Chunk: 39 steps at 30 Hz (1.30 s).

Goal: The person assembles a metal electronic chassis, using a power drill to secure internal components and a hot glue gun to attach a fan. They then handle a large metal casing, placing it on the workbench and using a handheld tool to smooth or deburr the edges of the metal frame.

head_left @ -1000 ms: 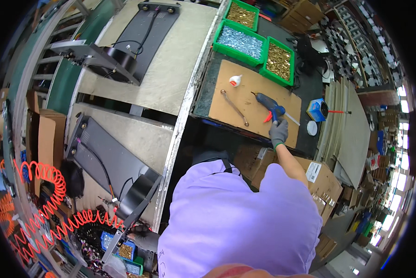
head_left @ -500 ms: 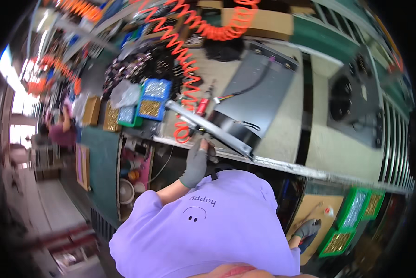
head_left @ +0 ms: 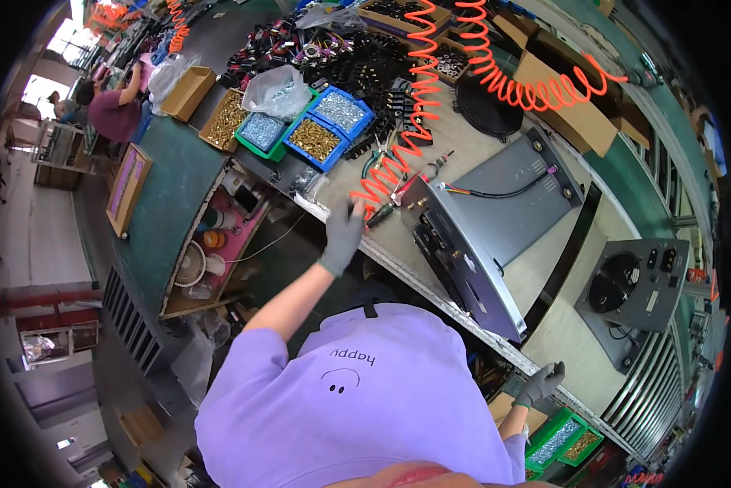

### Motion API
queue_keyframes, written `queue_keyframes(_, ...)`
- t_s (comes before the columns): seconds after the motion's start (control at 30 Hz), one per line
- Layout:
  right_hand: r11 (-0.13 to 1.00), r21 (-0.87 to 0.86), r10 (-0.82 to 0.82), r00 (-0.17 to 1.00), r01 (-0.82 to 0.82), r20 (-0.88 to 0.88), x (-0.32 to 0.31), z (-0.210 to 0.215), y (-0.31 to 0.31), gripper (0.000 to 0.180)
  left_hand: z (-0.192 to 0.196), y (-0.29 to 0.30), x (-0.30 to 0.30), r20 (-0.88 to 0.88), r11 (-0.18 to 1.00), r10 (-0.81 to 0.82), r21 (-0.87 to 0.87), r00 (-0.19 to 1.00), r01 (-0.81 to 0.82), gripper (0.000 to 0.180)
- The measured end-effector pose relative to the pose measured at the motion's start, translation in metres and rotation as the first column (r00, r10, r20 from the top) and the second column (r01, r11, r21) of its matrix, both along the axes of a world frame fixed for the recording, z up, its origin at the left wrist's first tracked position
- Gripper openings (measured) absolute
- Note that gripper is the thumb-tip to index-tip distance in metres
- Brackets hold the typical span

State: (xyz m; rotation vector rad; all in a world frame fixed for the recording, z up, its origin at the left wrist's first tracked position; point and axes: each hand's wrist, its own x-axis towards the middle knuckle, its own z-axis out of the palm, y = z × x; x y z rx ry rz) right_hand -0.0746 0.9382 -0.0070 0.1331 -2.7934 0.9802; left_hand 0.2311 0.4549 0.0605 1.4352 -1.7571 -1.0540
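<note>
My left hand (head_left: 345, 236), in a grey glove, is at the bench's front edge beside the lower end of an orange coiled hose (head_left: 415, 106). Its fingers look extended, with nothing visible in them. Just right of it lies a red and black power screwdriver (head_left: 414, 180). My right hand (head_left: 539, 385), also gloved, is raised at the bench edge with fingers curled together; what they hold, if anything, is too small to make out. Between the hands, a grey metal chassis (head_left: 508, 199) lies on the bench, its upright front panel (head_left: 471, 260) facing me at an angle.
Blue trays (head_left: 315, 140) of silver and brass screws stand at left, before a heap of dark cabled parts (head_left: 308, 49). Green trays (head_left: 554, 440) sit below my right hand. Another fan chassis (head_left: 634, 285) stands at right. A person (head_left: 113, 110) works at far left.
My view has swung, shifting the bench in the picture. My left hand has moved away from the chassis panel toward the screwdriver. My right hand has risen from beside the green trays.
</note>
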Motion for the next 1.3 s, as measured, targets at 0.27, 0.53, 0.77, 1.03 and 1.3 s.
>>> queue_keyframes(0.27,0.945,-0.238,0.239,0.97,-0.226,0.03,0.004,0.027,-0.102,0.03,-0.092,-0.149,-0.063,0.71,0.984,-0.11,-0.022,0.696,0.177,0.026)
queue_keyframes(0.53,0.929,-0.317,0.244,0.96,-0.19,0.14,0.019,0.022,-0.146,0.03,-0.103,-0.185,-0.074,0.689,0.914,-0.398,0.235,0.606,0.332,0.035)
queue_keyframes(0.77,0.702,-0.516,0.492,0.858,-0.492,-0.148,-0.019,0.102,-0.262,0.038,-0.037,-0.18,-0.043,0.48,0.977,-0.187,-0.003,0.857,0.215,0.034)
queue_keyframes(1.03,0.303,0.012,0.785,0.242,-0.953,-0.569,0.023,0.264,-0.421,0.102,0.216,-0.078,-0.086,-0.163,0.962,-0.274,-0.024,0.948,0.274,0.028)
queue_keyframes(1.3,-0.101,-0.439,0.911,0.095,-0.893,-0.401,0.037,0.265,-0.429,0.109,0.248,-0.002,-0.128,-0.168,0.875,-0.47,-0.215,0.867,0.433,0.031)
